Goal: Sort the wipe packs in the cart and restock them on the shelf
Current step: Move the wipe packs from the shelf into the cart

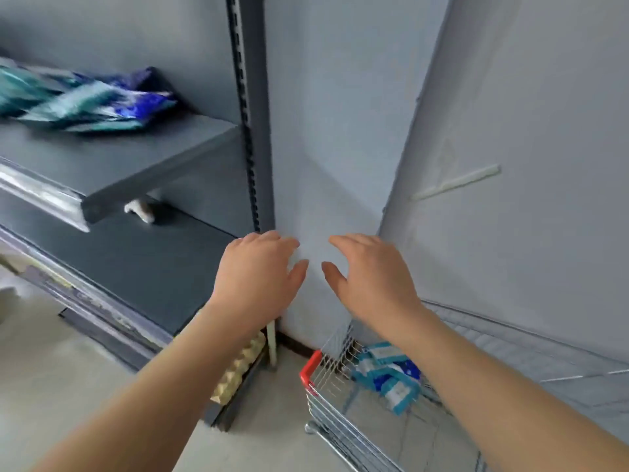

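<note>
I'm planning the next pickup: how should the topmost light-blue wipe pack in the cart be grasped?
Take the wipe pack across its two long edges, reaching down from above: it seems to lie flat atop the pile, and the wire walls of the cart close off its sides.

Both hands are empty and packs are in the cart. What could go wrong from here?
1. The shelf packs lie in a loose heap on the shelf; adding more could topple them.
2. The cart packs in the cart look mixed, pale and dark blue; the left hand and right hand, both open, might grab them unsorted.
</note>
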Motion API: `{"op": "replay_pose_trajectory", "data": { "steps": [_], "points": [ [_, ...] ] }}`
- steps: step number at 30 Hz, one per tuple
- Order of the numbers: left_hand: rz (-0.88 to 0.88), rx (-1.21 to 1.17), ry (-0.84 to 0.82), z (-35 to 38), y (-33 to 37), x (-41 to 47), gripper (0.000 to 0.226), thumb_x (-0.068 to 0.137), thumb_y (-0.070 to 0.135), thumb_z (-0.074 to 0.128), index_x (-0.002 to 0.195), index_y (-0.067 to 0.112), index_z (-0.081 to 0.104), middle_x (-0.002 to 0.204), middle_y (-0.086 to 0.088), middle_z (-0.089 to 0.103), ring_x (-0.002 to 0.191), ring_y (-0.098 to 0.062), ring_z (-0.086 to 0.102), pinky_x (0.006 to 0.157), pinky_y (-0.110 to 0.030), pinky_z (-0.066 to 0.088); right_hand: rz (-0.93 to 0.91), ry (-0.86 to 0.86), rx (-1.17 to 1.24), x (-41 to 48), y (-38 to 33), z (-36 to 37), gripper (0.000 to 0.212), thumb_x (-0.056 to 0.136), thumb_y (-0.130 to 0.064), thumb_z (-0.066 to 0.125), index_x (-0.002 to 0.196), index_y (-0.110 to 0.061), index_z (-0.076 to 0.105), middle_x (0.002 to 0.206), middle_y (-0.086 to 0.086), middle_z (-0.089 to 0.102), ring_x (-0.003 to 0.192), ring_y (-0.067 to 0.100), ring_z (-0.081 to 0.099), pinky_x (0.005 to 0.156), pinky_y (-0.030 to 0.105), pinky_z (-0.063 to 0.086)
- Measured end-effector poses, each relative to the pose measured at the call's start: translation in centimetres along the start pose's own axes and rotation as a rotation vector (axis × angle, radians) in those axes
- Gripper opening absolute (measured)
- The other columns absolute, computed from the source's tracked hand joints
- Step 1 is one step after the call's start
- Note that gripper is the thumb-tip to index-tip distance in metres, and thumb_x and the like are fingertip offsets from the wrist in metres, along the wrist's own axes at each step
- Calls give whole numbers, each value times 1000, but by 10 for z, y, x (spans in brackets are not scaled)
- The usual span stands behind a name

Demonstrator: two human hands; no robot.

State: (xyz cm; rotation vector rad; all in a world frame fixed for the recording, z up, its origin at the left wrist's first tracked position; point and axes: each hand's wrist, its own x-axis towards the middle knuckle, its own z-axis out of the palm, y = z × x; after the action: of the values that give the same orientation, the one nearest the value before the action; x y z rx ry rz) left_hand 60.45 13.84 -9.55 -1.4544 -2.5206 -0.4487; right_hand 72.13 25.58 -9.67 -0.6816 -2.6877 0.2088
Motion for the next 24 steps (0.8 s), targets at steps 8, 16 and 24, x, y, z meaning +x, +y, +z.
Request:
{"op": "replay_pose_trajectory", "data": {
  "steps": [8,16,24],
  "points": [
    [-214,90,189,-110,-144,-20,40,93,50,46,126,29,58,113,6,64,108,-21,57,90,-33,41,-215,75,108,87,-163,-17,44,93,-38,53,133,-20,54,129,-2,59,117,24,52,97,36,41],
    [-254,127,204,-183,-295,6,39,92,49,48,124,29,59,120,5,62,110,-22,57,89,-35,44,-153,149,102,183,-290,1,43,92,-39,52,130,-19,56,126,0,62,114,24,54,96,38,43],
    [-275,1,100,-171,-405,84,44,91,49,50,129,26,56,119,-1,64,106,-25,59,79,-36,51,110,80,32,270,-313,34,39,92,-42,50,120,-17,60,119,5,63,108,28,55,88,39,47]
  ]
}}
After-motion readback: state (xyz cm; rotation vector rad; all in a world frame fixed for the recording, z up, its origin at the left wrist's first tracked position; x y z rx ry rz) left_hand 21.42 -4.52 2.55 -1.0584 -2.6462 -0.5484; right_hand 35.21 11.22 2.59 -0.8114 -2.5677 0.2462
